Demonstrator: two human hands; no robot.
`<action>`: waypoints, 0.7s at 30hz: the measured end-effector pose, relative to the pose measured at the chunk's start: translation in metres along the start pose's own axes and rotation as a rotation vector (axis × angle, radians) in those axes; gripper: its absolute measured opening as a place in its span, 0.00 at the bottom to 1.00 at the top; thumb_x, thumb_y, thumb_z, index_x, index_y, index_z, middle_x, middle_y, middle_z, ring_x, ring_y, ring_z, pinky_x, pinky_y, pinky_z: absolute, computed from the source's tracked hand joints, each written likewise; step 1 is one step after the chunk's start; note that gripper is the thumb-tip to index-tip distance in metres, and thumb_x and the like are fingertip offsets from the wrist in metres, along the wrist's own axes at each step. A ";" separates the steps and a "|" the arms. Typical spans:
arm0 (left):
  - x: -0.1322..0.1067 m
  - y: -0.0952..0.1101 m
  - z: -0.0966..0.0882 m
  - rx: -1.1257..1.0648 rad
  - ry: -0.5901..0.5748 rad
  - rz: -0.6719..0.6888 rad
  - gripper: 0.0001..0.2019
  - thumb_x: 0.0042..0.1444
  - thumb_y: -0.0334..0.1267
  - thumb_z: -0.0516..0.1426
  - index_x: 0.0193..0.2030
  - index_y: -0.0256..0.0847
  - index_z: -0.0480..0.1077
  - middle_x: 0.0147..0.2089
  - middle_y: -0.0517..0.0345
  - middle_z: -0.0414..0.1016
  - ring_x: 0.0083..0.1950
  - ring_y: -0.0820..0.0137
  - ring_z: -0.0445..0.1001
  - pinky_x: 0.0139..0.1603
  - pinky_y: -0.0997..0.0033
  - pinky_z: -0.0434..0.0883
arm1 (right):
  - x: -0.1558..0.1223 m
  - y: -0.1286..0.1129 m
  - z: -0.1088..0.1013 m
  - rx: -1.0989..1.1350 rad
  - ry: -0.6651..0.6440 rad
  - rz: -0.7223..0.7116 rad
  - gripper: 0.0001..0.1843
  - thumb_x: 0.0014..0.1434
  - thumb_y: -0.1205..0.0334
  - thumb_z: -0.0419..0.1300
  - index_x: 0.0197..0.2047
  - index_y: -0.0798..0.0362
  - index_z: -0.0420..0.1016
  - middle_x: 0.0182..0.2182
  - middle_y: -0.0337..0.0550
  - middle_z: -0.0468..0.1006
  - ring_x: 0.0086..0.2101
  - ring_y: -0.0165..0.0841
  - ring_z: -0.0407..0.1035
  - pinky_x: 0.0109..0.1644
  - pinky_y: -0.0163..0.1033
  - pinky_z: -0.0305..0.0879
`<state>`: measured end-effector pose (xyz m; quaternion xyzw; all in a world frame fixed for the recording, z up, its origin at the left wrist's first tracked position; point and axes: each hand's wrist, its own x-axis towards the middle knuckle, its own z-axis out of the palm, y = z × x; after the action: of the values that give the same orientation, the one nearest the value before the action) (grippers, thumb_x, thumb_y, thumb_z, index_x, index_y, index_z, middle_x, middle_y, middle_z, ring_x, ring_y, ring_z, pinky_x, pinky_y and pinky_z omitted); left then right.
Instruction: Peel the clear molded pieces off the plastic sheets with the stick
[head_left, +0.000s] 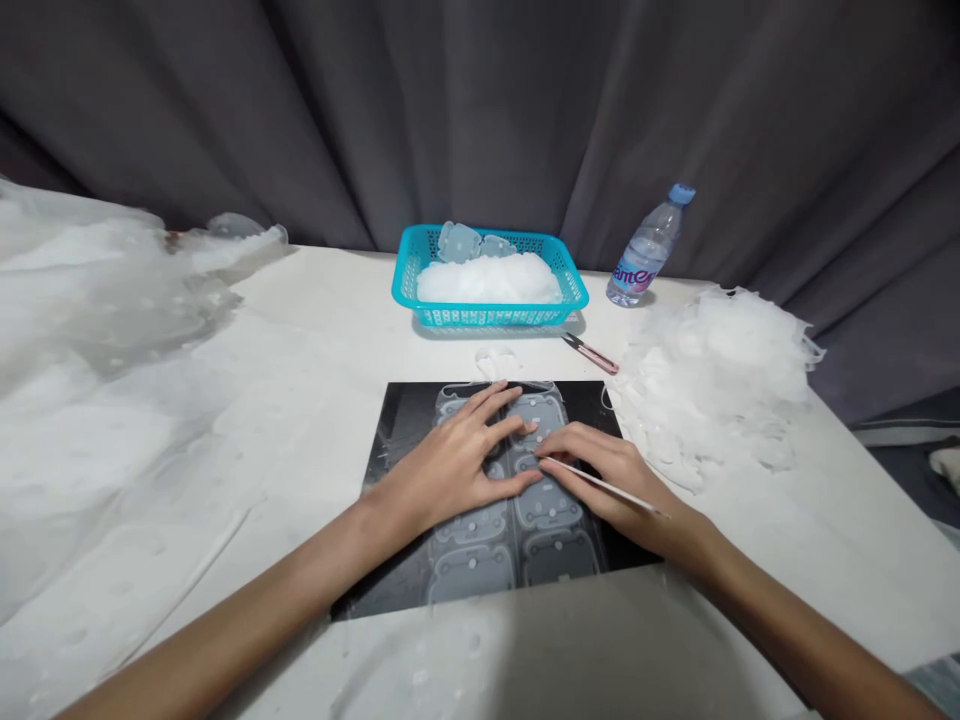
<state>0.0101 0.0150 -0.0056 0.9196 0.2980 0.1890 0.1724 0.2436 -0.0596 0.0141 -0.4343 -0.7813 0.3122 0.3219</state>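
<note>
A clear plastic sheet of moulded parts (525, 530) lies on a black mat (401, 420) in front of me. My left hand (457, 455) rests flat on the sheet with its fingers spread, pressing it down. My right hand (607, 475) is closed in a pinch on a thin white stick-like tool (607, 486), whose tip touches the sheet just beside my left fingertips. Both forearms reach in from the bottom of the view.
A turquoise basket (487, 315) of clear plastic pieces stands behind the mat. Beside it lie a small pink-handled cutter (589, 350) and a water bottle (649, 245). A heap of plastic scraps (712, 380) sits on the right. Large clear sheets (97, 330) cover the left side.
</note>
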 end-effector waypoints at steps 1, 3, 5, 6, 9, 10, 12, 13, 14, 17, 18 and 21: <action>0.000 0.000 0.000 -0.002 0.003 -0.001 0.24 0.66 0.55 0.60 0.60 0.42 0.75 0.75 0.41 0.64 0.78 0.49 0.58 0.74 0.43 0.65 | 0.000 0.000 0.000 -0.001 0.004 -0.010 0.08 0.74 0.66 0.55 0.51 0.50 0.75 0.46 0.45 0.79 0.48 0.36 0.75 0.54 0.41 0.71; 0.000 0.000 0.000 -0.011 0.008 -0.003 0.23 0.65 0.53 0.61 0.60 0.41 0.75 0.75 0.40 0.64 0.77 0.49 0.59 0.73 0.43 0.66 | 0.000 0.001 0.000 -0.019 0.013 -0.034 0.07 0.74 0.66 0.56 0.50 0.51 0.75 0.45 0.45 0.79 0.48 0.36 0.75 0.54 0.41 0.71; 0.000 0.001 0.000 -0.019 0.016 -0.003 0.23 0.65 0.53 0.61 0.60 0.41 0.75 0.75 0.40 0.64 0.77 0.48 0.60 0.73 0.43 0.65 | 0.000 0.003 0.001 -0.045 0.011 -0.059 0.07 0.73 0.66 0.56 0.49 0.51 0.75 0.45 0.46 0.78 0.47 0.36 0.75 0.54 0.42 0.71; 0.000 0.001 0.001 -0.020 0.019 -0.003 0.23 0.65 0.53 0.61 0.60 0.41 0.75 0.75 0.41 0.64 0.77 0.48 0.60 0.74 0.43 0.65 | 0.000 0.004 0.001 -0.058 0.010 -0.068 0.06 0.73 0.65 0.56 0.49 0.51 0.74 0.45 0.47 0.78 0.47 0.37 0.75 0.53 0.43 0.71; 0.000 0.001 0.002 -0.017 0.012 -0.006 0.25 0.66 0.55 0.60 0.61 0.41 0.75 0.75 0.41 0.63 0.77 0.48 0.60 0.74 0.43 0.65 | -0.001 0.005 0.003 -0.101 0.014 -0.069 0.05 0.73 0.66 0.56 0.49 0.51 0.74 0.45 0.47 0.79 0.47 0.37 0.74 0.53 0.44 0.71; 0.000 0.001 0.002 -0.013 0.008 -0.006 0.25 0.66 0.56 0.60 0.61 0.41 0.75 0.75 0.41 0.63 0.77 0.48 0.60 0.74 0.43 0.65 | -0.001 0.006 0.003 -0.114 0.014 -0.070 0.06 0.73 0.66 0.56 0.49 0.51 0.73 0.45 0.47 0.79 0.47 0.38 0.74 0.54 0.45 0.70; 0.000 0.001 0.003 -0.004 0.005 -0.004 0.26 0.66 0.57 0.60 0.61 0.40 0.75 0.75 0.40 0.64 0.77 0.49 0.60 0.73 0.43 0.65 | -0.002 0.006 0.005 -0.135 0.013 -0.081 0.06 0.74 0.67 0.55 0.50 0.52 0.73 0.45 0.47 0.79 0.47 0.38 0.73 0.55 0.46 0.70; 0.000 0.001 0.003 0.001 0.007 -0.001 0.26 0.66 0.57 0.59 0.61 0.40 0.75 0.75 0.40 0.64 0.77 0.49 0.59 0.73 0.44 0.65 | -0.002 0.007 0.006 -0.143 0.017 -0.090 0.06 0.74 0.68 0.55 0.49 0.52 0.73 0.45 0.47 0.79 0.47 0.38 0.73 0.55 0.46 0.71; 0.000 0.000 0.003 0.006 0.010 0.001 0.26 0.66 0.57 0.59 0.61 0.40 0.75 0.75 0.40 0.64 0.77 0.50 0.59 0.74 0.44 0.65 | -0.002 0.007 0.007 -0.150 0.025 -0.098 0.06 0.74 0.68 0.55 0.49 0.52 0.72 0.44 0.47 0.79 0.47 0.38 0.74 0.54 0.46 0.71; 0.000 0.000 0.004 0.012 0.010 0.000 0.26 0.66 0.58 0.59 0.61 0.40 0.75 0.75 0.40 0.63 0.78 0.50 0.59 0.74 0.45 0.64 | -0.003 0.008 0.009 -0.180 0.066 -0.110 0.06 0.73 0.68 0.55 0.49 0.51 0.72 0.43 0.47 0.79 0.45 0.38 0.74 0.52 0.46 0.72; 0.000 0.000 0.004 0.011 0.006 -0.002 0.26 0.66 0.58 0.59 0.61 0.41 0.75 0.75 0.41 0.63 0.78 0.50 0.59 0.74 0.44 0.64 | -0.003 0.008 0.010 -0.192 0.076 -0.112 0.06 0.73 0.68 0.55 0.49 0.51 0.72 0.43 0.48 0.79 0.45 0.39 0.74 0.51 0.46 0.73; 0.001 0.000 0.004 0.001 0.003 -0.008 0.26 0.65 0.58 0.60 0.60 0.41 0.75 0.75 0.41 0.64 0.78 0.49 0.59 0.74 0.44 0.64 | -0.001 0.008 0.013 -0.225 0.091 -0.125 0.06 0.73 0.69 0.55 0.49 0.52 0.72 0.43 0.48 0.80 0.44 0.39 0.75 0.51 0.47 0.73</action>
<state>0.0124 0.0144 -0.0092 0.9182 0.3021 0.1897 0.1722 0.2379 -0.0599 0.0006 -0.4316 -0.8215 0.1820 0.3252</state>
